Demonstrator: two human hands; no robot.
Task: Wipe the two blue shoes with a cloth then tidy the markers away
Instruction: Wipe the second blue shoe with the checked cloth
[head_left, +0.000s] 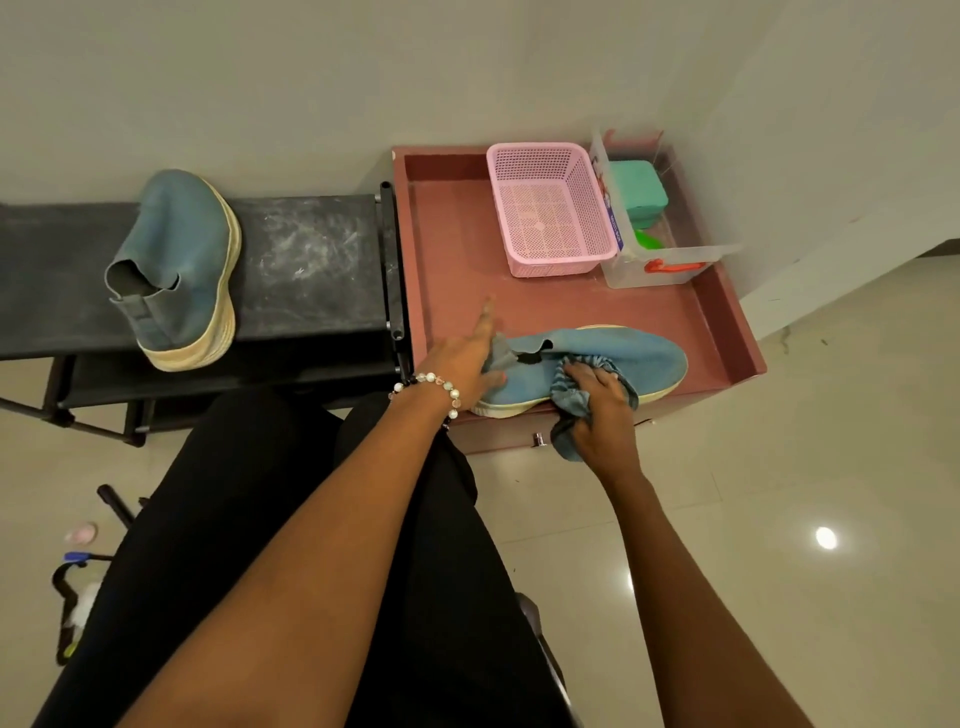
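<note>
the step in hand looks to be wiping the first of the two blue shoes: the nearer shoe lies on its side along the near edge of the pink tray-topped table, toe to the right. the right hand is clenched around a bunched blue-grey cloth and presses it on the shoe's middle, while the left hand steadies the heel end, thumb and lower fingers seemingly gripping the collar and the forefinger stretched out toward the far side. to do this well, i'd keep the heel pinned so the shoe cannot slide off the near rim, sweep the cloth in long strokes toward the toe, then roll the shoe to reach the pale sole edge and the hidden side. the second shoe stands well apart on the dusty black rack to the left, not yet in hand. a pink basket and a clear box sit at the far right; whether the box holds the markers is hard to tell.
</note>
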